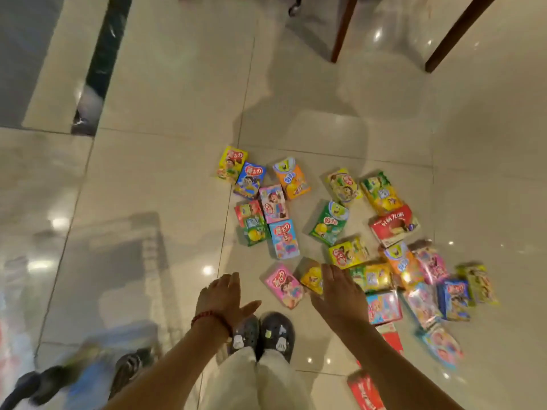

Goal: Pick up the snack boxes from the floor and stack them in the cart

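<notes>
Several colourful snack boxes lie scattered flat on the glossy tiled floor [177,179], among them a pink box [284,286], a yellow box [312,278], a green box [329,223] and a larger red box [392,226]. My left hand [222,294] reaches down with straight fingers and holds nothing, left of the pink box. My right hand [337,287] stretches out flat, fingers straight, over the edge of the yellow box; I cannot tell if it touches. No cart is clearly visible.
My two grey shoes [263,332] stand between my arms. Dark wooden furniture legs [343,28] rise at the top right. A blurred wheeled frame [44,383] shows at the bottom left. Red boxes [365,392] lie by my right forearm.
</notes>
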Demonstrator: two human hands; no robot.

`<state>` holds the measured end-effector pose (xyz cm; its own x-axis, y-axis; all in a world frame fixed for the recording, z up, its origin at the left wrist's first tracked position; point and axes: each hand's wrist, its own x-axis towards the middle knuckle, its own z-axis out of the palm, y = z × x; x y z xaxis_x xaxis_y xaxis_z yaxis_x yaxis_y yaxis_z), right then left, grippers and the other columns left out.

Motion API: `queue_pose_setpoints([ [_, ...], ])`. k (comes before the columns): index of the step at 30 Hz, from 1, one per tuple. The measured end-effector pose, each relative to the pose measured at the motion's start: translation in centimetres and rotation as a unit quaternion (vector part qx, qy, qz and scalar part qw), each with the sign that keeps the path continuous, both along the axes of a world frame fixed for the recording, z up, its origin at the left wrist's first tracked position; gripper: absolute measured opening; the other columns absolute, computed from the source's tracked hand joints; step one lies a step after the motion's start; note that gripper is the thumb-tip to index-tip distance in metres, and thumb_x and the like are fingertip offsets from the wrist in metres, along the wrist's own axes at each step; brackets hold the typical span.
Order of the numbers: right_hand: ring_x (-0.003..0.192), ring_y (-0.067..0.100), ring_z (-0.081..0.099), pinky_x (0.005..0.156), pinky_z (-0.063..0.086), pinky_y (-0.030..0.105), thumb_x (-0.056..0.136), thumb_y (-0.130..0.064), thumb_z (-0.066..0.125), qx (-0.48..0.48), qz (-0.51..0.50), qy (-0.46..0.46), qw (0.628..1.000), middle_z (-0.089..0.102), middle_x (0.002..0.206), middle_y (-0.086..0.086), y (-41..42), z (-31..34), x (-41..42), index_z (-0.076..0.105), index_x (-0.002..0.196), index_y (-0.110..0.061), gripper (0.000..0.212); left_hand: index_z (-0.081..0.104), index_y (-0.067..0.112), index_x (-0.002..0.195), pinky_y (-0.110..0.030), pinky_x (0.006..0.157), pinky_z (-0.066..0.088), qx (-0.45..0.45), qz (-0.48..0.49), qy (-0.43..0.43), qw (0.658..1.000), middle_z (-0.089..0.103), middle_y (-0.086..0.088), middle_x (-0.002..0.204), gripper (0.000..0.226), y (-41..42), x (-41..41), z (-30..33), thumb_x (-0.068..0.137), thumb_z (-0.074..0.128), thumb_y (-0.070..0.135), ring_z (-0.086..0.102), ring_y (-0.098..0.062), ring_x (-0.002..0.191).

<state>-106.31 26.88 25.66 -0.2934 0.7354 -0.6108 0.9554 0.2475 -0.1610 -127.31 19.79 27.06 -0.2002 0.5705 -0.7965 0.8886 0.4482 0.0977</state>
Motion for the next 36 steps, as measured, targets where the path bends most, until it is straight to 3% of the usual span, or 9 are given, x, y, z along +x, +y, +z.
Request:
queue_pose_setpoints([
  [4,0.132,0.028,0.038,0.095,0.042,0.038,0.087,-0.042,0.059,0.001,-0.001,-0.021,1.000,0.046,0.135,0.007,-1.2,-8.9,2.6,0.039,0.135,-0.010,0.062,0.036,0.016,0.134,-0.034,0.096,0.046,-0.028,0.048,-0.012,0.998,0.051,-0.005,0.130,0.080,-1.5,2.7,-9.7,0.078,0.053,0.070,0.051,-0.022,0.117],
  [10,0.132,0.027,0.036,0.097,0.040,0.037,0.086,-0.042,0.061,-0.015,-0.046,-0.047,0.998,0.041,0.139,0.008,-1.8,-21.3,6.3,0.031,0.140,-0.009,0.070,0.028,0.007,0.144,-0.038,0.104,0.040,-0.064,0.166,-0.037,0.983,0.042,-0.012,0.143,0.105,-2.6,7.4,-23.2,0.068,0.062,0.073,0.043,-0.028,0.129],
  [12,0.132,0.029,0.035,0.096,0.041,0.040,0.082,-0.040,0.067,-0.009,-0.055,-0.056,0.997,0.041,0.138,0.011,-1.5,-24.9,7.1,0.033,0.140,-0.007,0.075,0.035,0.002,0.137,-0.036,0.098,0.042,-0.078,0.272,-0.053,0.958,0.048,-0.015,0.136,0.103,-2.0,9.0,-26.4,0.066,0.067,0.069,0.047,-0.029,0.125],
  [15,0.134,0.029,0.032,0.100,0.038,0.039,0.079,-0.045,0.070,-0.005,-0.039,-0.092,0.995,0.038,0.139,0.010,-1.1,-29.1,8.0,0.027,0.142,-0.007,0.085,0.051,0.000,0.118,-0.029,0.073,0.041,-0.084,0.427,-0.072,0.898,0.059,-0.011,0.108,0.083,-1.6,10.9,-31.2,0.064,0.077,0.058,0.055,-0.025,0.093],
  [18,0.138,0.030,0.024,0.106,0.033,0.039,0.075,-0.049,0.071,-0.005,-0.032,-0.115,0.993,0.031,0.141,0.011,-1.3,-31.6,8.4,0.021,0.142,-0.006,0.094,0.057,0.006,0.117,-0.028,0.070,0.047,-0.032,0.521,-0.080,0.849,0.067,-0.007,0.107,0.087,-1.9,12.2,-35.3,0.050,0.086,0.053,0.062,-0.021,0.090],
  [24,0.133,0.033,0.028,0.111,0.023,0.042,0.063,-0.056,0.078,0.012,-0.068,-0.107,0.992,0.034,0.137,0.016,-2.0,-33.8,9.2,0.028,0.134,-0.003,0.101,0.033,0.006,0.123,-0.044,0.095,0.048,0.018,0.583,-0.022,0.812,0.053,-0.013,0.122,0.090,-1.6,14.3,-37.7,0.059,0.087,0.040,0.056,-0.032,0.111],
  [30,0.126,0.034,0.039,0.102,0.033,0.041,0.064,-0.052,0.079,0.007,-0.142,-0.042,0.989,0.047,0.127,0.016,-2.3,-33.8,9.9,0.033,0.126,-0.004,0.091,0.058,0.009,0.106,-0.029,0.072,0.044,0.052,0.556,-0.045,0.829,0.064,-0.002,0.099,0.065,-2.3,14.7,-38.2,0.061,0.082,0.049,0.057,-0.019,0.084],
  [34,0.118,0.029,0.043,0.088,0.041,0.039,0.080,-0.048,0.067,-0.033,-0.153,0.032,0.987,0.045,0.125,0.012,-3.5,-32.8,9.3,0.027,0.138,-0.013,0.079,0.057,0.009,0.109,-0.025,0.071,0.045,0.083,0.580,-0.084,0.806,0.064,0.002,0.098,0.060,-2.6,14.4,-37.0,0.063,0.086,0.032,0.058,-0.015,0.083],
  [36,0.117,0.030,0.044,0.086,0.043,0.039,0.084,-0.050,0.060,-0.030,-0.162,0.035,0.986,0.045,0.125,0.012,-4.6,-32.0,8.5,0.021,0.144,-0.015,0.080,0.064,0.014,0.095,-0.020,0.063,0.045,0.084,0.562,-0.127,0.813,0.066,0.004,0.088,0.038,-2.6,13.7,-35.9,0.066,0.085,0.025,0.061,-0.014,0.076],
])
